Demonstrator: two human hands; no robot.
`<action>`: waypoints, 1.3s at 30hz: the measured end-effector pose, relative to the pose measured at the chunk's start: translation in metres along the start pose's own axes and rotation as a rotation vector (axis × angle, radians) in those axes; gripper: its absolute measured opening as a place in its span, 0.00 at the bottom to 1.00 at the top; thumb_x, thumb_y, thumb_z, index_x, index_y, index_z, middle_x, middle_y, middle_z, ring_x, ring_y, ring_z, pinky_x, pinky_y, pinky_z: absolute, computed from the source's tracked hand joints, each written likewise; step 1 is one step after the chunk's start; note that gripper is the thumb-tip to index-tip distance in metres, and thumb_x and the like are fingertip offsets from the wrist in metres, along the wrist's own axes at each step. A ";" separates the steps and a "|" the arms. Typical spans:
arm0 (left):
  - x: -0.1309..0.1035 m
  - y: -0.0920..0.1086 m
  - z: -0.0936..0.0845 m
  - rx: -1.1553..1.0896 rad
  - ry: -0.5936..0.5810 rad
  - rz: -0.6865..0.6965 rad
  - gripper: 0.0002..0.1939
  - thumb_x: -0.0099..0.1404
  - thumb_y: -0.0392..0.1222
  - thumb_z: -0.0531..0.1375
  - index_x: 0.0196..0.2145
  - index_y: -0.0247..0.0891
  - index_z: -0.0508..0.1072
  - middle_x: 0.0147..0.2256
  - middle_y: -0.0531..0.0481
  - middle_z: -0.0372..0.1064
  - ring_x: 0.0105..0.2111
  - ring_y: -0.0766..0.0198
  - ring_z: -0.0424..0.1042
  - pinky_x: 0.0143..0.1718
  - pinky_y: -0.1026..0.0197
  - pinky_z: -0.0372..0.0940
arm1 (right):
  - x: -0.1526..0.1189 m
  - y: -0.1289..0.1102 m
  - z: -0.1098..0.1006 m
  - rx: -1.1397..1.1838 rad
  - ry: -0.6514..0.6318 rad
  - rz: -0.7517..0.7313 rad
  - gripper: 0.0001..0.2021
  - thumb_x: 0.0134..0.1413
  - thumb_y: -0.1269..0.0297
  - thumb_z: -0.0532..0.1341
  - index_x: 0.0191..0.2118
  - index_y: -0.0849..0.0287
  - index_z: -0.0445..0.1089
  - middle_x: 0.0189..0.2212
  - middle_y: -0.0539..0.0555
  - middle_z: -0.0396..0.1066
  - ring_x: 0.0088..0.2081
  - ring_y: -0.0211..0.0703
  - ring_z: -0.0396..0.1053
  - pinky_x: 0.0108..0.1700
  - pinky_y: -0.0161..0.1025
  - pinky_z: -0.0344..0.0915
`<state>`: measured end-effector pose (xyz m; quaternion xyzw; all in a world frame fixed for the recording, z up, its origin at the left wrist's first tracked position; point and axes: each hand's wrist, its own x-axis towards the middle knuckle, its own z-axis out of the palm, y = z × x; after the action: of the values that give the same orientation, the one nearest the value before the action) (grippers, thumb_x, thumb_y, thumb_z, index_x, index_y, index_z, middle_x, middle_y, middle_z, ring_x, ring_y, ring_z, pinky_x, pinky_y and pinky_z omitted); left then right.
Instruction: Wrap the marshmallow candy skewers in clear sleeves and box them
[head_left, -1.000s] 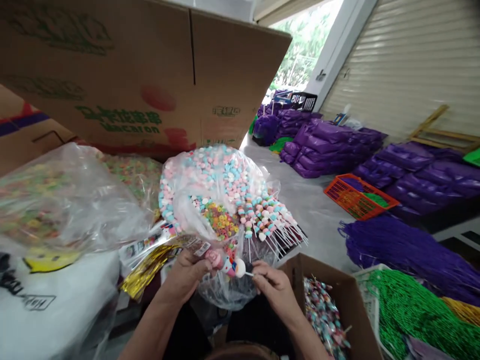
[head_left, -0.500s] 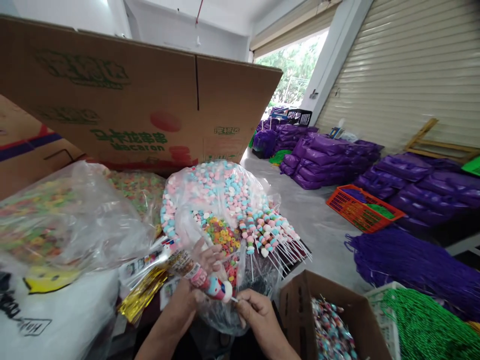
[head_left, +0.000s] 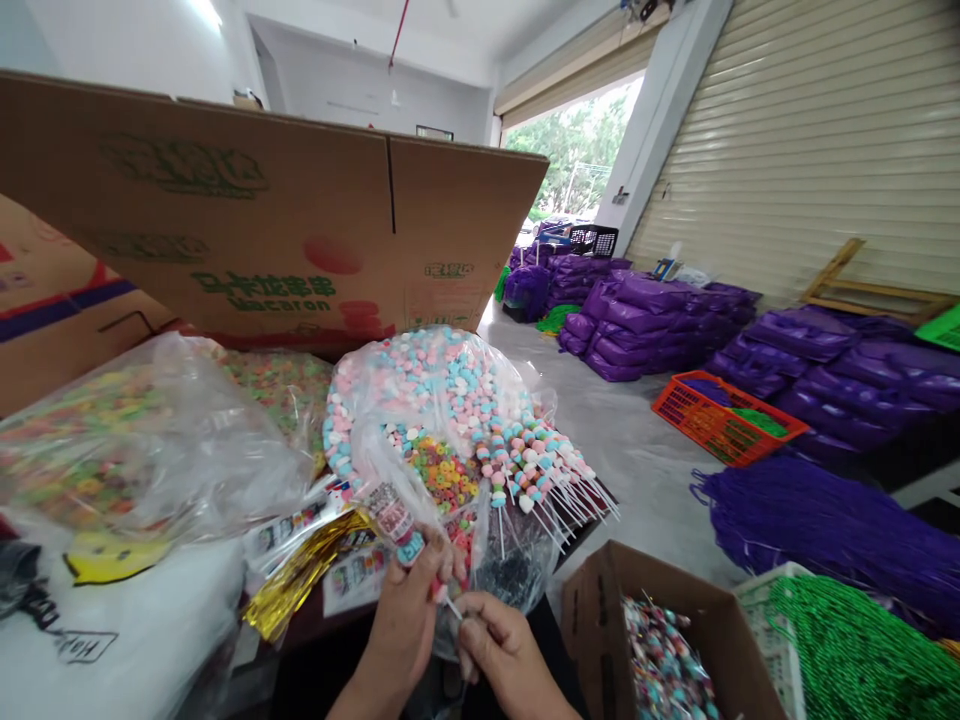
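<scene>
A person's two bare hands work at the lower centre of the frame, above a dark lap. Between them, tilted with its top toward the upper left, is a wrapped candy skewer in printed clear film. The left hand is curled round the skewer's lower part, its fingers hiding some of the sweets. The right hand pinches the thin white stick between thumb and fingers. Just left of the hands lies a bundle of shiny gold ties. Beyond them, mid-frame, a clear bag bulges with pink, white and blue sweets, with colourful ring-shaped pieces in front. To their right, unwrapped skewers lie in a heap, white sticks pointing to the lower right. At the lower right, an open carton holds many small wrapped pieces, beside green strands in a pale crate. Purple strands, an orange crate and stacked purple sacks fill the right side. A large cardboard box with green lettering spans the upper left, and a white bag sits at lower left.
</scene>
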<state>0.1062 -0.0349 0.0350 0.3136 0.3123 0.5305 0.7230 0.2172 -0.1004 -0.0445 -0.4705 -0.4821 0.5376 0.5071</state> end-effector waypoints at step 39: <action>0.014 -0.006 -0.029 0.235 -0.051 0.098 0.24 0.65 0.65 0.63 0.31 0.40 0.70 0.27 0.52 0.74 0.22 0.67 0.72 0.23 0.63 0.66 | 0.017 -0.052 0.011 -0.051 -0.088 0.117 0.23 0.57 0.40 0.65 0.30 0.57 0.73 0.26 0.50 0.75 0.25 0.35 0.68 0.31 0.36 0.67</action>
<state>0.0897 -0.0186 0.0111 0.4243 0.3382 0.5168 0.6622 0.2102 -0.0829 0.0079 -0.4866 -0.4891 0.5739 0.4411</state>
